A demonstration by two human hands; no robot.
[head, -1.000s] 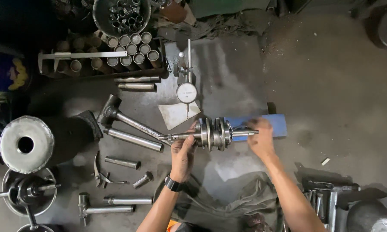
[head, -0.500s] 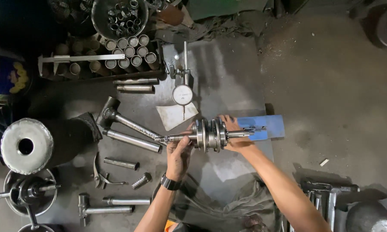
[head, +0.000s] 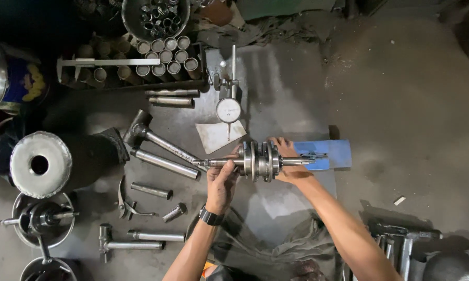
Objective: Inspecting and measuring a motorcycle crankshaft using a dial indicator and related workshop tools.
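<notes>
Left hand (head: 221, 182) clenched on the crankshaft (head: 259, 161) at its nine o'clock shaft; right hand (head: 289, 158) grips the three o'clock side; probably heavy, rigid, oily steel; best held by both shaft ends.

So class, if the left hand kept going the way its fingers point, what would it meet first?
The left hand points up the picture, away from the person. Past the shaft it grips, probably the paper sheet; depth is unclear.

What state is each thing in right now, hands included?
Left hand: grip closed on the crankshaft's left shaft.
Right hand: grip closed on the crankshaft, beside its webs.
Crankshaft: horizontal, held in both hands.
Dial gauge: on its stand, apart from the crankshaft.
Hammer: lying flat, untouched.
Vernier caliper: resting across a tray of sleeves.
Blue sheet: flat under the crankshaft's right end.
</notes>
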